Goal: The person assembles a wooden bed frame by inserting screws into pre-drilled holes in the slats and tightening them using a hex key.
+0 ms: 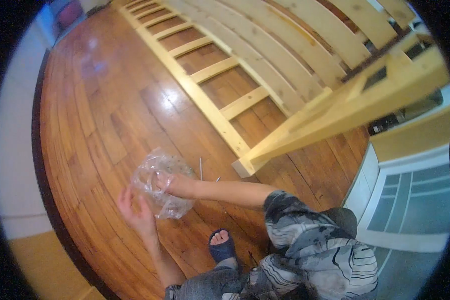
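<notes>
A crumpled clear plastic bag (pixel 172 207) rests on the wooden floor in front of me. My right hand (pixel 175 185) reaches into its mouth from the right; the film and glare hide its fingertips, so I cannot tell what they hold. Along the bag's left side is my left hand (pixel 137 212), its fingers apart and the tips at the edge of the film. Small contents show dimly through the plastic. Just right of the bag lie a thin metal rod (pixel 201 168) and a small metal piece (pixel 218 179).
A pale wooden frame with slats (pixel 207 105) stretches away on the floor. Its thick post (pixel 345 107) rises toward the right. Beyond stand wide wooden boards (pixel 280 45). A white cabinet with glass panels (pixel 410 200) is at right. My sandalled foot (pixel 222 247) is below the bag.
</notes>
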Action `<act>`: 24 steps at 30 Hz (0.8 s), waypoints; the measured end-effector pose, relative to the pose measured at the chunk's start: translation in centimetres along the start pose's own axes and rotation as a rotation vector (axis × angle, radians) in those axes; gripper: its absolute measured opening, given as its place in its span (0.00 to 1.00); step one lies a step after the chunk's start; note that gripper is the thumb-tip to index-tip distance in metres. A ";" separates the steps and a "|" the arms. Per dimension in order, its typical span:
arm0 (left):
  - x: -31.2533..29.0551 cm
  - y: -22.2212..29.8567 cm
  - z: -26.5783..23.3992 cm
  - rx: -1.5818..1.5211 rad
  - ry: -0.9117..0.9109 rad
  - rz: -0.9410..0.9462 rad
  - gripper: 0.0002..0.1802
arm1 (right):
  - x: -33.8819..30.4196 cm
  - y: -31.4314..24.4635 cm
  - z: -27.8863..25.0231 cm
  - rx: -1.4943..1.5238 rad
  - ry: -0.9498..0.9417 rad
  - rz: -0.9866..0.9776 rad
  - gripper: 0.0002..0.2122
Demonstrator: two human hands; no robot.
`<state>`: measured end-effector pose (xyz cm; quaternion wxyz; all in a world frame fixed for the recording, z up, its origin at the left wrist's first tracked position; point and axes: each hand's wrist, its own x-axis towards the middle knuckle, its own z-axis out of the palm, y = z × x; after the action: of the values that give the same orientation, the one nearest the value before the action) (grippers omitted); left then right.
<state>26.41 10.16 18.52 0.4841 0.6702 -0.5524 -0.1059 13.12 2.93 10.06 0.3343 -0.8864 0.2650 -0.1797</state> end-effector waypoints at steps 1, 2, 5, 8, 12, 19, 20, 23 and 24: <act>0.1 1.9 0.2 -0.028 -0.027 0.027 0.17 | -1.8 -0.3 -0.9 0.077 0.193 -0.058 0.08; 0.2 3.5 -0.1 0.051 0.109 0.058 0.16 | -3.2 -0.8 -1.4 0.062 0.221 -0.041 0.08; 0.0 7.4 0.1 -0.037 0.175 0.103 0.16 | -8.7 -3.2 -3.6 0.171 -0.086 0.034 0.06; -0.3 10.1 1.8 -0.198 0.039 0.194 0.15 | -14.3 -5.7 -7.4 0.127 -0.068 -0.063 0.06; -1.2 13.9 4.7 -0.199 -0.410 0.453 0.13 | -22.0 -4.1 -8.3 0.326 0.113 0.517 0.07; -1.3 17.8 7.6 -0.028 -1.170 0.853 0.09 | -29.8 -1.9 -19.4 0.200 0.558 0.900 0.09; -1.6 18.0 8.1 -0.019 -1.179 0.848 0.09 | -30.1 -0.8 -20.1 -0.033 0.690 0.755 0.09; -2.1 18.1 9.5 0.154 -1.481 1.060 0.08 | -29.1 -0.4 -23.1 0.125 0.773 0.717 0.08; -2.7 18.0 10.3 0.161 -1.481 1.052 0.08 | -28.9 0.2 -23.4 0.132 0.769 0.711 0.08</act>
<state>6.97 8.41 26.00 -0.0569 0.1244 -0.9621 -0.2357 -21.51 8.17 22.47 0.3085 -0.5889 0.6410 -0.3836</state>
